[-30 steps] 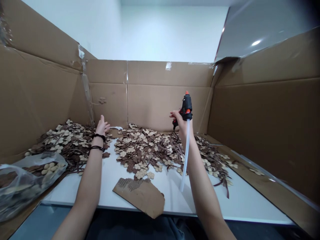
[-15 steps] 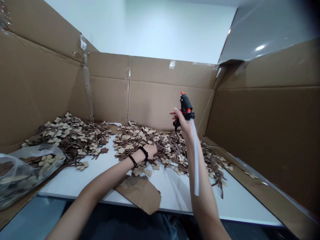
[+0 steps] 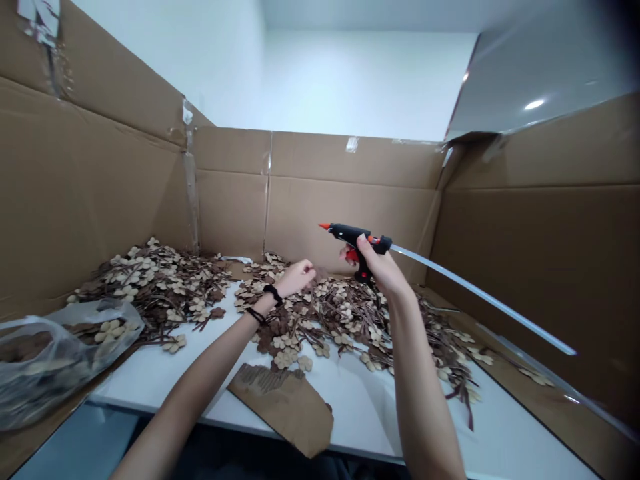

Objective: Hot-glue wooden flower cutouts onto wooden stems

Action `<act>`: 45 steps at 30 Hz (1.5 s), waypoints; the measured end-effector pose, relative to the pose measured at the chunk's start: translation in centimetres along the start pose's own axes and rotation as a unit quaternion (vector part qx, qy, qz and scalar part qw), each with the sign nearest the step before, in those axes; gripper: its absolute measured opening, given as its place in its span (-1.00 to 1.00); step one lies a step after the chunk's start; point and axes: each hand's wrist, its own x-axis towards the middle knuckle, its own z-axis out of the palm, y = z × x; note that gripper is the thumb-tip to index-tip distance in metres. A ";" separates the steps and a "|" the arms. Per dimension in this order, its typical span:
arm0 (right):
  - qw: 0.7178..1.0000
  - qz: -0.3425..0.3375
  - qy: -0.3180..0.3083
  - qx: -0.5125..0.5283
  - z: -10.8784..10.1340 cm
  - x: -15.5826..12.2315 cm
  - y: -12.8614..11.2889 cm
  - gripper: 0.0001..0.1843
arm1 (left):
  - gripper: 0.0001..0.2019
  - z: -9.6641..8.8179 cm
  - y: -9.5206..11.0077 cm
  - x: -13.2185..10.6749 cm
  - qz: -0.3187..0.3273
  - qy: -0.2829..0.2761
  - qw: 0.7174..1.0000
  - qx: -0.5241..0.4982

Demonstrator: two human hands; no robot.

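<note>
My right hand (image 3: 377, 263) is wrapped round the grip of a black and red hot glue gun (image 3: 350, 235). Its orange nozzle points left, and a long clear glue stick (image 3: 480, 293) sticks out of its back end. My left hand (image 3: 297, 277), with two dark bands at the wrist, is closed with the fingertips pinched together above the middle pile. A blurred brown piece (image 3: 321, 273) shows at those fingertips; its exact shape is unclear. Below both hands spreads a heap of cream and brown flower cutouts with thin brown stems (image 3: 345, 313).
Another flower pile (image 3: 155, 280) lies on the left of the white table (image 3: 210, 367). A clear plastic bag (image 3: 65, 360) with more flowers stands at the left edge. A torn cardboard piece (image 3: 295, 410) lies in front. Cardboard walls (image 3: 340, 207) enclose the table.
My left hand has risen from the pile with a brown piece at its fingertips. My right hand has turned the glue gun from pointing up to pointing left, swinging the glue stick out rightward.
</note>
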 end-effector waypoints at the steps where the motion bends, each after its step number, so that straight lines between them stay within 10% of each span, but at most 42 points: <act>1: 1.000 0.005 -0.011 0.001 -0.1 0.0 0.0 -0.36 | -0.84 -0.2 0.3 0.6 -0.014 -0.002 1.000 -0.008; 15: 0.996 0.056 -0.018 -0.068 0.3 0.0 0.0 -0.26 | -0.78 -3.6 7.9 -1.5 -0.030 -0.076 0.985 -0.154; 45: 0.998 0.060 -0.007 -0.027 0.5 0.0 -0.1 -0.32 | -0.79 -2.9 9.5 -2.6 -0.005 -0.030 0.993 -0.114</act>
